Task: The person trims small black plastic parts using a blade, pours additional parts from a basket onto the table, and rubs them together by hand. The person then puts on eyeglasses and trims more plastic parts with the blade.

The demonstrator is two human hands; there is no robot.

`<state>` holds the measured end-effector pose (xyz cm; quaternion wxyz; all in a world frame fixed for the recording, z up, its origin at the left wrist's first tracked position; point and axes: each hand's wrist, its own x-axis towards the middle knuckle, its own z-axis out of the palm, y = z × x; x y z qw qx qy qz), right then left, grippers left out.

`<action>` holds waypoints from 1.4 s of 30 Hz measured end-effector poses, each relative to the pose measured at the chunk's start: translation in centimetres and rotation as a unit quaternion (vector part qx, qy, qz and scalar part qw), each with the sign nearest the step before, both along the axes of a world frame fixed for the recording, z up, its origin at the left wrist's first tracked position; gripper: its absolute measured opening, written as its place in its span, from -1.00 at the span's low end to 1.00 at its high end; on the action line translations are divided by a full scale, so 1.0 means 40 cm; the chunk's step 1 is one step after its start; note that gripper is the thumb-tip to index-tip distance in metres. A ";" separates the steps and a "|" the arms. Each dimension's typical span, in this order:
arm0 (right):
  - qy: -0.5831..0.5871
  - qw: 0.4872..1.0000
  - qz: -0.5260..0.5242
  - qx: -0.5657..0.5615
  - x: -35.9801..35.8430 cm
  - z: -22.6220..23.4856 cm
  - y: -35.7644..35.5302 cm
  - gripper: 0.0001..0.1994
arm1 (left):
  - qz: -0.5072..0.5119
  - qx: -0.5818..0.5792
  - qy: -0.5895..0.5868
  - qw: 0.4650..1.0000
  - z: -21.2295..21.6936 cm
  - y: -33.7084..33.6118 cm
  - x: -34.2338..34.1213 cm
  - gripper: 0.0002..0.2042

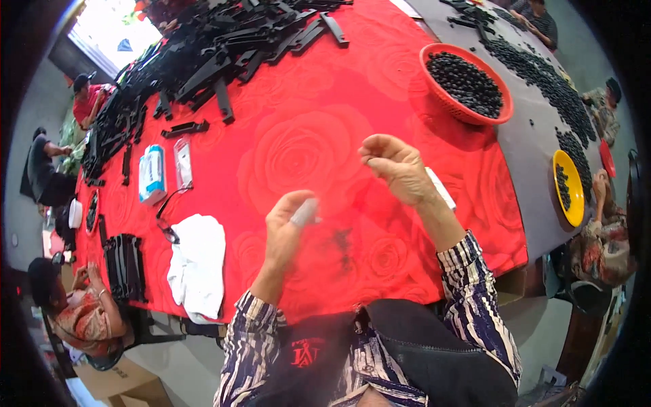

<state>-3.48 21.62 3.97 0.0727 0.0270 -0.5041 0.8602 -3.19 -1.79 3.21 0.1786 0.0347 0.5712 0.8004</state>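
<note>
Over the red rose-print tablecloth (298, 152) both my hands are raised and apart. My left hand (285, 220) has its fingers loosely bent, and a whitish cover wraps one fingertip. That hand is slightly blurred, and I see nothing held in it. To its upper right, my right hand (397, 166) curves its fingers with a gap between thumb and forefinger; nothing shows in it either. Below and between the hands is a dark blurred smudge (339, 247) whose kind I cannot make out. A white flat item (441, 188) lies partly behind my right wrist.
Long black plastic parts (224, 61) are heaped at the far left. A red basket (505, 108) of small black pieces stands far right, near a yellow tray (580, 197). At left lie a blue-white packet (152, 175), eyeglasses (163, 217) and white cloth (196, 264). Other people sit around.
</note>
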 end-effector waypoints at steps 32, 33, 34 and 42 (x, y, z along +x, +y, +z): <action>0.121 0.930 0.060 0.342 0.060 -0.045 -0.180 -0.44 | -0.056 0.170 -0.130 0.975 -0.074 0.013 -0.002 -0.84; 0.119 0.930 0.061 0.342 0.057 -0.045 -0.170 -0.44 | -0.061 0.210 -0.157 0.963 -0.073 0.011 -0.001 -0.84; 0.106 0.932 0.083 0.336 0.050 -0.049 -0.160 -0.52 | -0.064 0.246 -0.183 0.950 -0.073 0.009 -0.001 -0.83; 0.056 0.960 0.143 0.236 0.049 -0.062 -0.151 -0.72 | -0.155 0.308 -0.186 0.920 -0.077 0.011 -0.002 -0.80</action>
